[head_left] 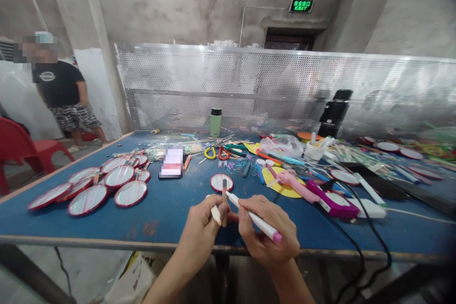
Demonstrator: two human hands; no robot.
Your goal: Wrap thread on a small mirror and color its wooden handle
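Observation:
My left hand (203, 223) is closed on a flat wooden craft stick (224, 204), held upright near the table's front edge. A short white piece with an orange tip (215, 216), perhaps a pen or cap, is also in its fingers. My right hand (269, 230) grips a white marker (258, 221) with a pink end, its point at or very near the stick's upper part. That upper part looks darker than the rest. Just behind the stick a round, red-rimmed white disc (216, 183) lies on the table; whether the stick joins it, I cannot tell.
Several red-rimmed discs (87, 199) lie piled left on the blue table (171, 221). Behind are a phone (172, 162) and green bottle (215, 122). A pink glue gun (294, 183), purple device (329, 199), cables (372, 228) and pens crowd the right. A person (62, 85) stands far left.

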